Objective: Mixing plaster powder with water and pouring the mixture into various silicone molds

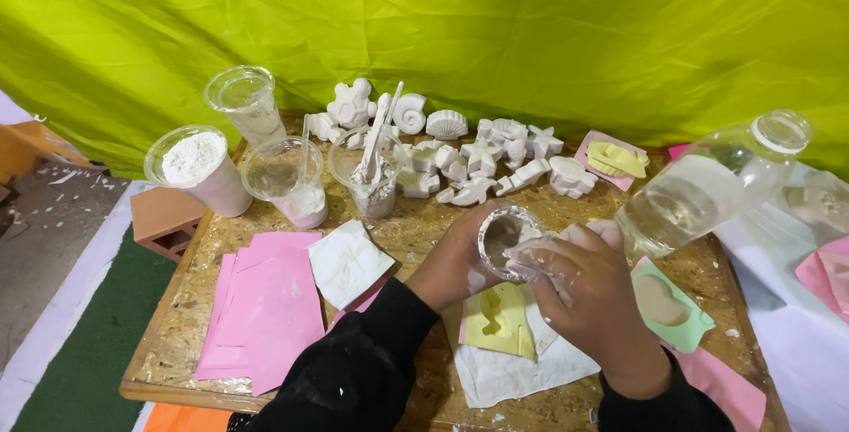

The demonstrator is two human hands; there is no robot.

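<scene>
My left hand (455,259) grips a small clear plastic cup (506,236) smeared with white plaster, tilted toward me. My right hand (591,295) holds a clear plastic water bottle (707,186) by its base; the bottle lies tilted, its open neck pointing up and to the right. Both hands hover over a yellow mould (495,319) resting on a white cloth (508,366). Black sleeves cover both arms.
On the wooden board (177,326) stand a cup of white powder (196,167), three clear cups (292,180) with sticks, several white plaster figures (482,160), pink sheets (265,308), a green mould (668,304) and a yellow mould on pink (615,160). A brick (164,220) lies left.
</scene>
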